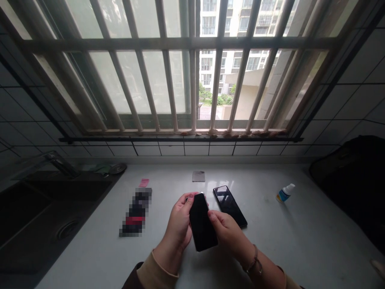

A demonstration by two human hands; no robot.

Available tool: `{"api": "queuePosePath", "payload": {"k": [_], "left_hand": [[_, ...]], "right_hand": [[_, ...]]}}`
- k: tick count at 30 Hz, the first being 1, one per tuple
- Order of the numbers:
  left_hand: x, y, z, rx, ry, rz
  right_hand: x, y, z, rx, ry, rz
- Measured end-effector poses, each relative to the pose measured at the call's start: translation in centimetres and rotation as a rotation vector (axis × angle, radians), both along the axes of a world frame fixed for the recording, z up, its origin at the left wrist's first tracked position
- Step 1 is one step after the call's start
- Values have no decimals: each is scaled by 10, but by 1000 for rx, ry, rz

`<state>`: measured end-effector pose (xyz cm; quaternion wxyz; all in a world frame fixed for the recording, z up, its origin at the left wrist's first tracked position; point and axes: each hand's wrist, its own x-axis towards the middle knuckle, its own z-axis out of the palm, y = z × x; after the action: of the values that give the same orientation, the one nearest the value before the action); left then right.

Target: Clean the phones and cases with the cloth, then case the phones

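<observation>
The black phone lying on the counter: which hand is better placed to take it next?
Probably the right hand: it is beside the black phone, while the left hand grips the other phone.

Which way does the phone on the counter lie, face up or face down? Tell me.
Face up: the phone shows its glossy black screen, which reflects light.

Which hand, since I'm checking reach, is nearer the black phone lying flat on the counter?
Right. The right hand sits just in front of the black phone, overlapping its near edge. The left hand is farther off to its left, with the held phone between them.
</observation>
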<state>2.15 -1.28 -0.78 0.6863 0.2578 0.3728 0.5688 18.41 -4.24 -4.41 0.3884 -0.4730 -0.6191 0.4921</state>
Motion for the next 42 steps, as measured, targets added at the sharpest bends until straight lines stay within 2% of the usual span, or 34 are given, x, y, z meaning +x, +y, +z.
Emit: {"api": "queuePosePath", "payload": {"k": [5,10,18,23,26,29,32,34,39,42], "left_hand": [[-7,5,-4,-24,85,2],[-17,11,-6,-80,228,-123],[-15,12,-8,-51,292,-66],[-15,13,-13,35,372,-75],[-15,13,-16,91,505,-68],[-14,10,-17,134,760,-91],[-13,5,-20,162,1044,-124],[-14,4,-21,139,1124,-132],[-17,8,-23,58,1108,-150],[-18,11,-23,50,1098,-104]], "right_hand": [[-3,-2,2,-5,-57,34],[-5,-6,10,87,-212,73],[-6,-6,11,87,-229,87],[-6,-5,8,31,-171,65],[-5,-3,3,22,-151,9],[-4,-1,-1,18,-151,-64],[-5,0,-1,28,-182,-80],[-7,-1,0,52,-231,-74],[-11,-4,6,95,-314,-52],[-12,-5,9,98,-348,-28]]}}
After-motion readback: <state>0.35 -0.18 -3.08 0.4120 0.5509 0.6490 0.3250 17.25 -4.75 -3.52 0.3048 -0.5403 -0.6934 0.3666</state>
